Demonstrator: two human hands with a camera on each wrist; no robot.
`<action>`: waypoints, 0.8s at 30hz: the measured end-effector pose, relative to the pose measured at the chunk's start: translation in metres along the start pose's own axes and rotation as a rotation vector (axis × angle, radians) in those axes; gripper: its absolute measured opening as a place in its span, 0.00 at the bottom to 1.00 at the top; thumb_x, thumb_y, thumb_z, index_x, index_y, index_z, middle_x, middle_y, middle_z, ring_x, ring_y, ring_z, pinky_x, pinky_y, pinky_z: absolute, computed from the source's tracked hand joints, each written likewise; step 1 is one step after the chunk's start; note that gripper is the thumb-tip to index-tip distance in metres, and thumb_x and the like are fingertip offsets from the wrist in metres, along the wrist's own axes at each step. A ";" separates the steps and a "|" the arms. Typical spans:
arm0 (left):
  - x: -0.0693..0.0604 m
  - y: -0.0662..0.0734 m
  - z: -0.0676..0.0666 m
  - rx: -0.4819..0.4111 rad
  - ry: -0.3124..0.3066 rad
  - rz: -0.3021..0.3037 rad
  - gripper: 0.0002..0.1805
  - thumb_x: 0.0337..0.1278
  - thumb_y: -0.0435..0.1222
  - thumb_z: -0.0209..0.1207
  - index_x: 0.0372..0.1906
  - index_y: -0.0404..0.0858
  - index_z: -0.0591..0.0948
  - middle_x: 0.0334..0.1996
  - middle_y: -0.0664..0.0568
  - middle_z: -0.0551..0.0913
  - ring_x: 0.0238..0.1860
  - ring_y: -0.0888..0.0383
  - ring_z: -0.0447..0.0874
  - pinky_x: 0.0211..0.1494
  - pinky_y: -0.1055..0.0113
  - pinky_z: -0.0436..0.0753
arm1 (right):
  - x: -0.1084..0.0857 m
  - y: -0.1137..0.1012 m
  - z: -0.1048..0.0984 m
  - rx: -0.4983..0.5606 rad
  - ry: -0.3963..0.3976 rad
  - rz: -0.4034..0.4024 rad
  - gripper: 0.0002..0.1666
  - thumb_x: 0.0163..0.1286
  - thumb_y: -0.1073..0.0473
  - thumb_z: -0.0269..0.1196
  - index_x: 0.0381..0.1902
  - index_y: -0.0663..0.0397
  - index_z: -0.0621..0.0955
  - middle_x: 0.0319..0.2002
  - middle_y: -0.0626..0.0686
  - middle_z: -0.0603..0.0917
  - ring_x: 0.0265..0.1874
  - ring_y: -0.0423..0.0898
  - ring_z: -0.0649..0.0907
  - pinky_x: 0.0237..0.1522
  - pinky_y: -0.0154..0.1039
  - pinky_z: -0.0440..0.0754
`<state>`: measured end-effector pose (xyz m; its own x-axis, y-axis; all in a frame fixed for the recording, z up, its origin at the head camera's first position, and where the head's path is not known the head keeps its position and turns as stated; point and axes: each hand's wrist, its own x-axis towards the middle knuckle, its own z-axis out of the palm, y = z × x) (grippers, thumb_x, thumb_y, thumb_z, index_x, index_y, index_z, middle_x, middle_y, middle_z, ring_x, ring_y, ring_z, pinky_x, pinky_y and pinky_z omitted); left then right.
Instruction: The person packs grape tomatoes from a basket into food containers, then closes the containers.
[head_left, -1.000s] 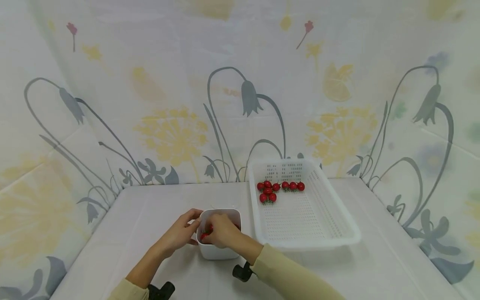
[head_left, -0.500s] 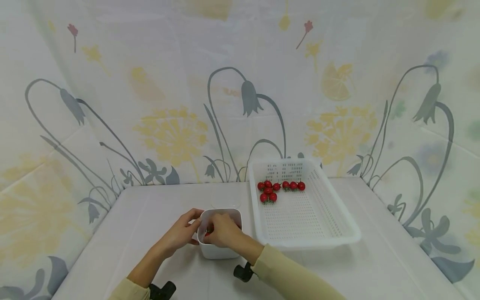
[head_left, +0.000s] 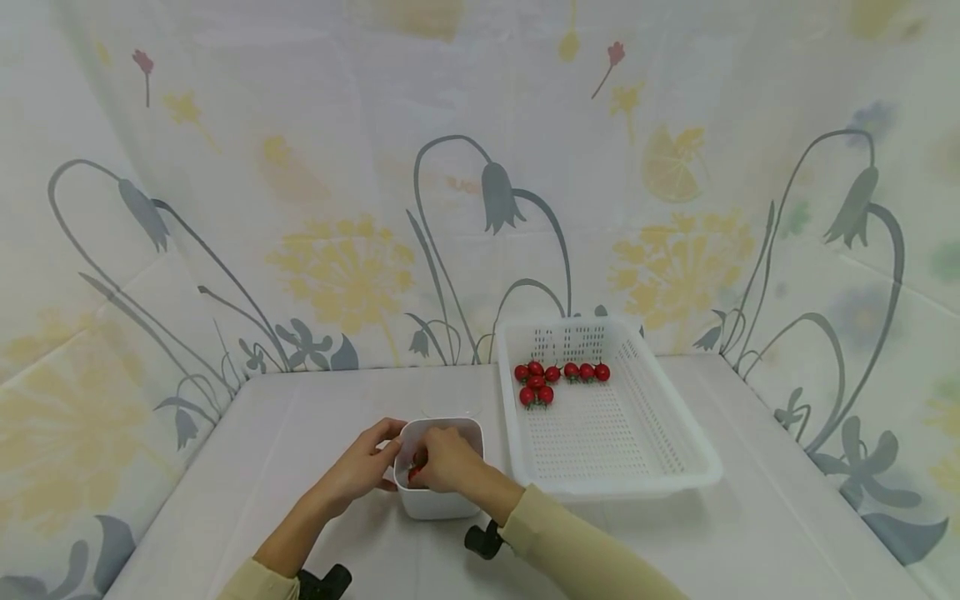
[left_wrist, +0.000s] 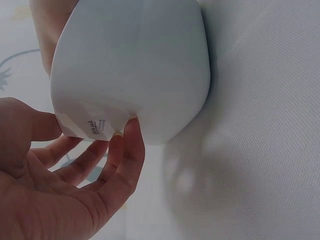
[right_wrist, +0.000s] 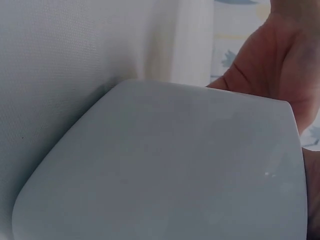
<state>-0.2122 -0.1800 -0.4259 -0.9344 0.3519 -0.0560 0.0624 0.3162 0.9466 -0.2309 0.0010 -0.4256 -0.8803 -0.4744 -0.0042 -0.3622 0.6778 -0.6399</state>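
A white square container (head_left: 438, 505) stands on the table in the head view. My left hand (head_left: 358, 468) grips its left side; in the left wrist view, this hand (left_wrist: 65, 185) has its thumb at the rim and its fingertips on the wall of the container (left_wrist: 140, 60). My right hand (head_left: 447, 463) reaches down inside, its fingers mostly hidden. Beside them a little of a red tomato (head_left: 413, 474) shows. The right wrist view is mostly filled by the container's outer wall (right_wrist: 175, 160), with the right hand (right_wrist: 312, 192) at the right edge.
Right of the container stands a white perforated basket (head_left: 693, 465). Several red tomatoes (head_left: 536, 382) with green stems lie in its back left part. A patterned cloth (head_left: 480, 275) hangs behind the table (head_left: 300, 417).
Inside the container, the visible red patch by the right hand's fingers has shrunk and shifted slightly. The left hand, container and basket look unmoved.
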 end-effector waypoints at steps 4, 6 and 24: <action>0.000 -0.002 0.000 0.006 0.006 -0.004 0.19 0.81 0.35 0.46 0.67 0.31 0.69 0.66 0.30 0.70 0.50 0.41 0.84 0.41 0.51 0.90 | 0.002 -0.001 0.000 -0.001 -0.027 0.017 0.09 0.54 0.61 0.79 0.28 0.53 0.87 0.22 0.43 0.83 0.23 0.36 0.78 0.26 0.30 0.76; 0.000 -0.002 0.000 0.010 0.009 -0.008 0.19 0.81 0.35 0.46 0.67 0.31 0.70 0.66 0.30 0.70 0.50 0.42 0.84 0.41 0.52 0.90 | 0.002 -0.002 0.000 -0.002 -0.038 0.032 0.09 0.54 0.62 0.79 0.29 0.53 0.86 0.23 0.43 0.83 0.24 0.37 0.78 0.27 0.31 0.77; 0.000 -0.001 0.001 0.025 0.023 -0.029 0.19 0.81 0.35 0.47 0.68 0.32 0.69 0.66 0.32 0.71 0.49 0.45 0.84 0.42 0.51 0.90 | -0.025 -0.013 -0.047 -0.144 -0.102 -0.085 0.19 0.57 0.62 0.75 0.46 0.58 0.83 0.34 0.49 0.85 0.31 0.40 0.78 0.30 0.33 0.79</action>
<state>-0.2124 -0.1793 -0.4270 -0.9437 0.3219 -0.0755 0.0438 0.3480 0.9365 -0.2189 0.0302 -0.3814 -0.8118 -0.5827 -0.0378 -0.4802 0.7031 -0.5245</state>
